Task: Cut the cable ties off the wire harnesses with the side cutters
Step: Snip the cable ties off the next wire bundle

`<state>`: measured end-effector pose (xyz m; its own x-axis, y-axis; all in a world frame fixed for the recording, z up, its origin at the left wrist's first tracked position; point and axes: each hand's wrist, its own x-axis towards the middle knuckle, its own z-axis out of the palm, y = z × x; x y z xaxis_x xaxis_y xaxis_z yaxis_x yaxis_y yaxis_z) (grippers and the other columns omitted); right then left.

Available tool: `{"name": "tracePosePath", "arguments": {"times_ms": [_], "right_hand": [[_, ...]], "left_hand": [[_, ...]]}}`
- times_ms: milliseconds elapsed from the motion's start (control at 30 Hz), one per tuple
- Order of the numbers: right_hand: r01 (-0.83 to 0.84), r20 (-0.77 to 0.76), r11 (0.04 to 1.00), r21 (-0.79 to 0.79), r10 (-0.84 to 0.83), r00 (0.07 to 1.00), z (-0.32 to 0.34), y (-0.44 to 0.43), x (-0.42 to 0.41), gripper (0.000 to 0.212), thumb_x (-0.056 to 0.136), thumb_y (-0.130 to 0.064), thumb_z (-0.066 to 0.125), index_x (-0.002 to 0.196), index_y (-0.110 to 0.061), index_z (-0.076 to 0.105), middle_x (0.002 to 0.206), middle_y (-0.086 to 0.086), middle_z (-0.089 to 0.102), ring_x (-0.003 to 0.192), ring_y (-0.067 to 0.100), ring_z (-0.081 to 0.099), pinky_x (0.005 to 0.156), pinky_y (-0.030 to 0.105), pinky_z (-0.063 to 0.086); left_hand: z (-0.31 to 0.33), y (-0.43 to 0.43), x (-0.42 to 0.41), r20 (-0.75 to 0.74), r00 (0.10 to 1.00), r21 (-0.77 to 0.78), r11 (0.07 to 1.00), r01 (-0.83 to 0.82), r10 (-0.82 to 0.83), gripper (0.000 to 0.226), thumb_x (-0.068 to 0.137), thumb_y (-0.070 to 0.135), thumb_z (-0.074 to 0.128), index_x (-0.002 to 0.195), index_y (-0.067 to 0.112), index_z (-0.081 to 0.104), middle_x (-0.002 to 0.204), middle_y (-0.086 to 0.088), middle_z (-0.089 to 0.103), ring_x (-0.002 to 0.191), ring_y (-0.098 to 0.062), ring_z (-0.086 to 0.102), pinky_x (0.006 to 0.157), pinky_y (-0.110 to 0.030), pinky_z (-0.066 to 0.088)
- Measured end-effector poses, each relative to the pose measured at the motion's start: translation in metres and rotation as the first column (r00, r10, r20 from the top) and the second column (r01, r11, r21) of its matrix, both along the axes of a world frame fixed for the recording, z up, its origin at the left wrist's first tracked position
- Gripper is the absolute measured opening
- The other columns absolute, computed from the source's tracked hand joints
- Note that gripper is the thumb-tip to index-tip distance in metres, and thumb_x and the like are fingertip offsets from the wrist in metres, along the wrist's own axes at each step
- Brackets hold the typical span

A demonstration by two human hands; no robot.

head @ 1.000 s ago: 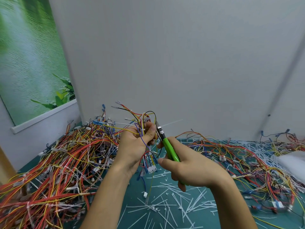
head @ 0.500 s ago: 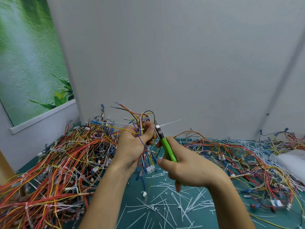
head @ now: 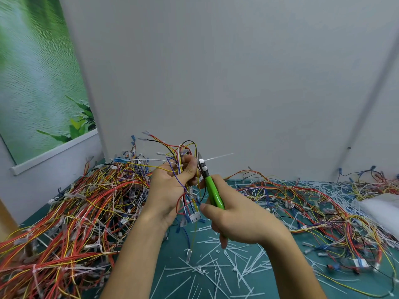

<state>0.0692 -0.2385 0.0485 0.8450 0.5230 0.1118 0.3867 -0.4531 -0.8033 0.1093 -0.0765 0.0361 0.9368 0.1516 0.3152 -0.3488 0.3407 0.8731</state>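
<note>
My left hand point(head: 170, 188) grips a small wire harness point(head: 183, 156) of yellow, red, black and purple wires, held up above the table. Its white connector point(head: 195, 217) hangs below my palm. My right hand point(head: 239, 221) grips the green-handled side cutters point(head: 212, 194), whose jaws sit right beside my left thumb at the bundle. A white cable tie point(head: 218, 157) sticks out to the right from the harness by the jaws. Whether the jaws are closed on the tie cannot be told.
A big heap of tied harnesses point(head: 71, 212) covers the left of the green table point(head: 172, 251). More loose wires point(head: 323, 208) lie on the right. Several cut white ties point(head: 216, 268) litter the mat in front. A white bag point(head: 380, 208) sits at the right edge.
Both hands and the harness have shifted slightly up and left in view. The grips are the same and the cutters stay at the bundle.
</note>
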Motion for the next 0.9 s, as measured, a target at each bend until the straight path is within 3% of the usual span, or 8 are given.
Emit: {"name": "tracePosePath", "arguments": {"times_ms": [67,133,300,467,633,767,900], "right_hand": [[0.021,0.035,1.000,0.014,-0.022,0.999,-0.0006,0.0005,0.0003,0.019,0.103,-0.024,0.050,0.111,-0.040,0.043,0.078,0.012,0.052,0.056,0.039,0.060,0.050,0.056,0.057],[0.029,0.044,0.999,0.035,-0.031,0.999,-0.0013,-0.0013,0.0011,0.021,0.103,-0.023,0.049,0.109,-0.043,0.045,0.071,0.006,0.049,0.052,0.033,0.052,0.047,0.059,0.054],[0.020,0.010,0.999,0.045,-0.021,1.000,-0.0019,-0.0020,0.0016,0.018,0.100,-0.028,0.053,0.109,-0.043,0.046,0.074,0.005,0.050,0.055,0.037,0.062,0.049,0.056,0.059],[-0.002,0.026,1.000,0.000,0.002,1.000,-0.0028,0.0004,0.0014,0.020,0.101,-0.033,0.056,0.109,-0.041,0.041,0.081,0.007,0.056,0.054,0.021,0.063,0.053,0.048,0.062],[0.029,0.043,0.998,0.047,-0.031,0.999,0.0011,-0.0045,0.0008,0.020,0.103,-0.024,0.050,0.106,-0.044,0.047,0.080,0.020,0.051,0.052,0.030,0.051,0.048,0.056,0.053],[0.017,-0.003,0.996,0.086,-0.017,1.000,0.0011,-0.0030,0.0017,0.024,0.098,-0.031,0.060,0.111,-0.048,0.049,0.071,-0.007,0.053,0.057,0.027,0.056,0.048,0.050,0.059],[-0.001,-0.001,0.995,0.095,0.001,1.000,-0.0039,0.0042,0.0037,0.028,0.098,-0.030,0.062,0.112,-0.048,0.047,0.078,0.001,0.055,0.061,0.017,0.056,0.051,0.042,0.061]], "left_hand": [[0.0011,0.0008,-0.0010,0.011,1.000,-0.002,1.000,-0.012,0.012,0.006,0.080,0.027,0.074,0.074,0.024,0.076,0.069,0.002,0.064,0.064,-0.016,0.055,0.066,-0.032,0.050],[0.0018,0.0013,-0.0021,0.025,0.999,0.002,1.000,-0.021,0.021,0.006,0.081,0.027,0.074,0.076,0.023,0.075,0.069,0.002,0.063,0.064,-0.017,0.055,0.064,-0.029,0.051],[0.0030,-0.0024,-0.0038,0.019,0.999,0.015,0.999,-0.042,0.042,0.007,0.079,0.027,0.073,0.073,0.025,0.076,0.068,0.003,0.064,0.065,-0.015,0.056,0.066,-0.033,0.052],[0.0014,0.0001,-0.0025,0.006,1.000,0.013,0.999,-0.030,0.030,0.005,0.078,0.027,0.075,0.074,0.024,0.077,0.070,0.004,0.067,0.066,-0.011,0.059,0.063,-0.026,0.054],[0.0018,0.0005,-0.0023,0.012,1.000,-0.008,1.000,-0.012,0.012,0.007,0.078,0.025,0.074,0.080,0.019,0.075,0.070,0.002,0.065,0.066,-0.014,0.056,0.062,-0.024,0.052],[0.0020,0.0017,-0.0033,0.018,1.000,0.001,1.000,-0.021,0.021,0.011,0.079,0.027,0.074,0.084,0.017,0.073,0.070,0.002,0.065,0.066,-0.013,0.058,0.061,-0.023,0.052],[0.0038,0.0023,-0.0021,0.008,0.999,-0.003,0.999,-0.037,0.037,0.009,0.078,0.028,0.075,0.079,0.019,0.075,0.069,0.003,0.064,0.067,-0.014,0.058,0.061,-0.024,0.053]]}}
